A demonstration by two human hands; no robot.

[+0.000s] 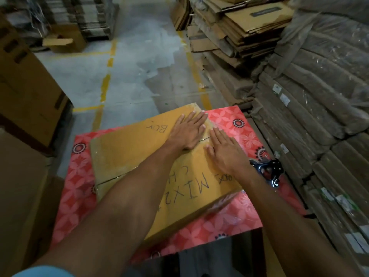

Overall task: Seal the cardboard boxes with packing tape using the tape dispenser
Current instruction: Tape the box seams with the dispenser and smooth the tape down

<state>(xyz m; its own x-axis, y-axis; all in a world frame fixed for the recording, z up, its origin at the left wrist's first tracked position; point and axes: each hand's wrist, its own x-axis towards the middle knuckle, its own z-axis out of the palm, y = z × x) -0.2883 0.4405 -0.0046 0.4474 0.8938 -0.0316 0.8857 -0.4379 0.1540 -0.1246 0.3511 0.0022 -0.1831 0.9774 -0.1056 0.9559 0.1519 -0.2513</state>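
Pressing flat, straight-fingered, left hand [187,132] and right hand [225,154] cover cardboard box [123,152] marked "BOX", "MIX".

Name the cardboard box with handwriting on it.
The yellow-brown cardboard box on the red floral table, under the left hand and right hand: marker letters cross its top. The big brown box at left and the small open floor box show none.

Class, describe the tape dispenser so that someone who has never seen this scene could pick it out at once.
Find the red flower-patterned table with the big cardboard box on it. At the table's right edge, just beside the right hand pressed flat on the box, lies the tape dispenser. It is the only dark, glossy framed thing there, amid brown cardboard.
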